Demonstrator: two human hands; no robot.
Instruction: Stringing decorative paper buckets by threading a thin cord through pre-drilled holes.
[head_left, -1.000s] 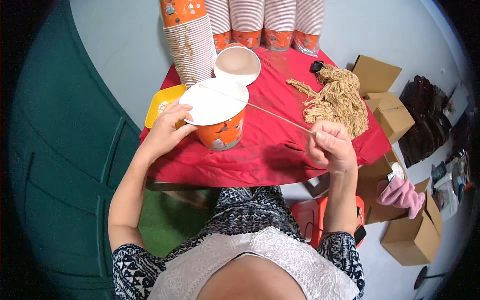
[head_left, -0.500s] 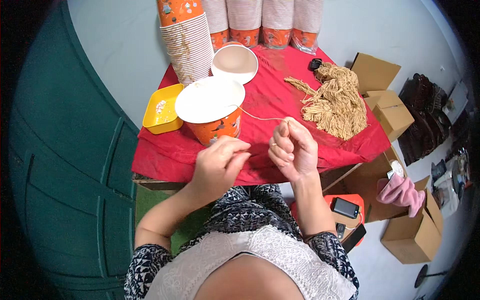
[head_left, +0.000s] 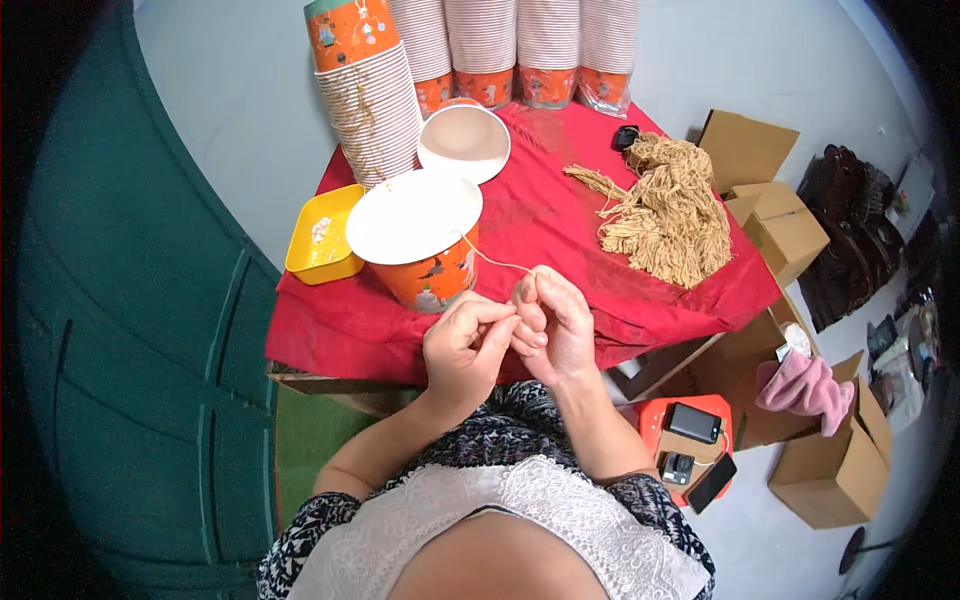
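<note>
Cups first: I see tall stacks of paper cups [head_left: 480, 50] lined along the far edge of the bench [head_left: 560, 220], which is covered in red cloth, with one more stack leaning at the left, topped by an orange printed cup [head_left: 345, 35]. Nearer me stands a single orange cup [head_left: 425, 265] closed by a white lid [head_left: 412, 215]; what is inside it I cannot tell. Behind it lies a shallow white bowl or lid [head_left: 463, 142], hollow side up, with nothing in it. A yellow tray [head_left: 322, 248] sits at the bench's left edge, holding a few small pale bits.

A thin tan string [head_left: 490, 260] runs from the lidded cup's rim down to my hands. My left hand [head_left: 465, 350] and right hand [head_left: 555, 325] are pressed together just in front of the cup, over the bench's near edge, both with fingers curled and pinching the string's end between the fingertips.

A heap of the same tan string [head_left: 665, 205] lies on the right half of the cloth, well apart from my hands.

Brown cardboard boxes [head_left: 770, 215] stand on the floor to the right of the bench, another low one [head_left: 830, 480] further forward, with a pink cloth [head_left: 800, 385] draped over one. An orange stool [head_left: 690, 440] by my right side carries dark phones.
</note>
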